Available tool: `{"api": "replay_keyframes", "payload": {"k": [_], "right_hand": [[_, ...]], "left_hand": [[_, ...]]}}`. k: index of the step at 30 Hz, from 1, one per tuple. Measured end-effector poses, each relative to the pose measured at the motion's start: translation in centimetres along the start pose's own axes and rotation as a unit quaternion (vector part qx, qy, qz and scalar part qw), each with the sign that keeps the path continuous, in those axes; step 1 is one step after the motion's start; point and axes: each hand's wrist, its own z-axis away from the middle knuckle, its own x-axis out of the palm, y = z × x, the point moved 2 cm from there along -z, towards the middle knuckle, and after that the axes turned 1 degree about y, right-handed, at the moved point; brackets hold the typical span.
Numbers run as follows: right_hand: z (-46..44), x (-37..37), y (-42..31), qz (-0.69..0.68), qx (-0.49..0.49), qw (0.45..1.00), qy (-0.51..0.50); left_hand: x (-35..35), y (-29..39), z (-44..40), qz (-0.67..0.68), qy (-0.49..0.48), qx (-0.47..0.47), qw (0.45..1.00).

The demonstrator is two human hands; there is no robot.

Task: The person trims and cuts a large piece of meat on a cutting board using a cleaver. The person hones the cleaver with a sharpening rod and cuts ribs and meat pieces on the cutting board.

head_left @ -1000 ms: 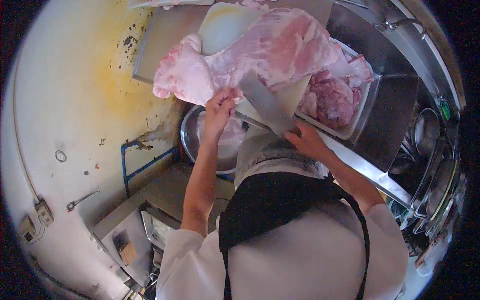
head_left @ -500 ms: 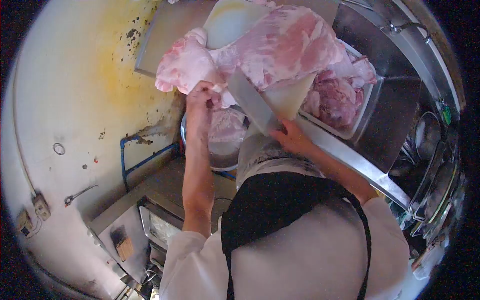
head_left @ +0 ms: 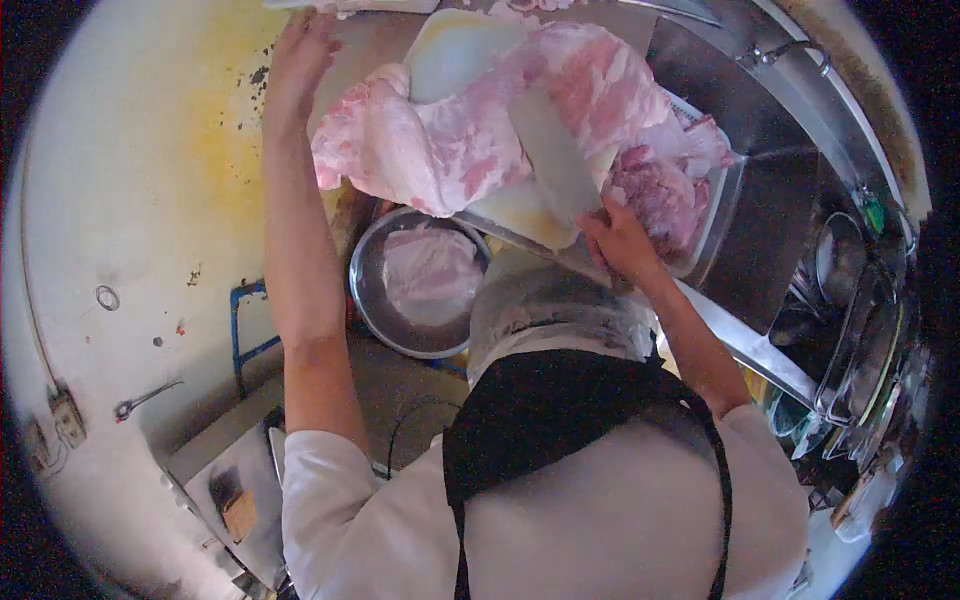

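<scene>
A large slab of pale pink meat [head_left: 470, 130] lies over a white cutting board [head_left: 530, 215]. My right hand [head_left: 617, 238] is closed round the handle end of a broad cleaver [head_left: 553, 155], whose blade rests over or just above the meat's near side. Far from the slab's near edge, my left hand [head_left: 308, 42] reaches up to the top left, beside a white tray [head_left: 400, 5] at the frame's edge. Its fingers are blurred, and whether they hold anything is unclear. Right of the board, a white container [head_left: 705, 235] holds darker red meat [head_left: 660, 195].
Below the board's left end stands a steel bowl [head_left: 375, 325] with a flat piece of meat [head_left: 430, 272] in it. A stained wall [head_left: 150, 200] runs along the left. On the right are a steel sink [head_left: 770, 210], a faucet [head_left: 790, 50] and hanging pans [head_left: 845, 255].
My left hand has left the meat's near edge and moved up to the top left. The cleaver has shifted right and up with my right hand. More of the bowl shows.
</scene>
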Motion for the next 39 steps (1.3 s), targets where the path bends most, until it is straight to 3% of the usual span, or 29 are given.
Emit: {"api": "replay_keyframes", "payload": {"k": [2, 5, 7, 12, 15, 19, 21, 24, 27, 31, 32, 34, 37, 39], "right_hand": [[-1.1, -0.1, 2.5, 0.049, -0.042, 0.998, 0.019], [-2.1, 0.1, -0.5, 0.056, -0.067, 0.996, 0.017], [-4.9, 1.0, -3.1, 0.028, -0.065, 0.998, 0.001], [-7.7, 1.3, -7.4, -0.007, -0.003, 0.999, -0.045], [-2.8, 2.4, -3.2, 0.005, -0.038, 0.999, 0.017], [0.9, 3.1, -1.4, -0.042, 0.022, 0.999, -0.014], [-3.0, 4.3, -0.3, -0.004, 0.003, 1.0, 0.024], [-7.4, 4.3, -3.3, -0.078, 0.002, 0.996, -0.035], [-5.3, 5.6, -2.9, -0.033, -0.076, 0.991, 0.1], [5.2, 6.3, 2.5, -0.074, 0.083, 0.991, -0.069], [7.1, 5.2, 4.0, -0.03, 0.074, 0.994, -0.069], [9.1, 3.6, 4.9, 0.008, 0.081, 0.995, -0.06], [9.8, 1.1, 3.6, -0.007, 0.111, 0.993, -0.032], [8.9, 0.6, 2.7, -0.024, 0.112, 0.993, -0.027]], "left_hand": [[0.1, 0.8, 0.2, -0.113, 0.04, 0.088, 0.989], [3.1, -2.5, 4.6, -0.052, 0.005, 0.049, 0.997], [4.9, -7.6, 6.3, -0.195, -0.05, 0.06, 0.978], [7.5, -8.6, 12.9, -0.015, -0.076, -0.042, 0.996], [3.6, -12.2, 16.6, 0.013, 0.008, -0.121, 0.993], [-2.0, -16.1, 20.0, 0.06, 0.067, -0.2, 0.976], [-2.3, -15.3, 19.5, -0.002, 0.053, -0.17, 0.984], [0.3, -12.5, 17.2, -0.017, 0.016, -0.099, 0.995], [4.1, -9.2, 15.4, -0.059, -0.039, -0.074, 0.995], [8.1, -10.6, 12.1, -0.072, -0.092, -0.006, 0.993], [9.1, -11.1, 11.6, -0.114, -0.096, 0.018, 0.989], [11.5, -11.4, 11.0, -0.197, -0.105, 0.07, 0.972], [14.9, -10.2, 12.1, -0.49, -0.173, 0.061, 0.852], [14.8, -11.7, 12.9, -0.457, -0.155, 0.083, 0.872]]}}
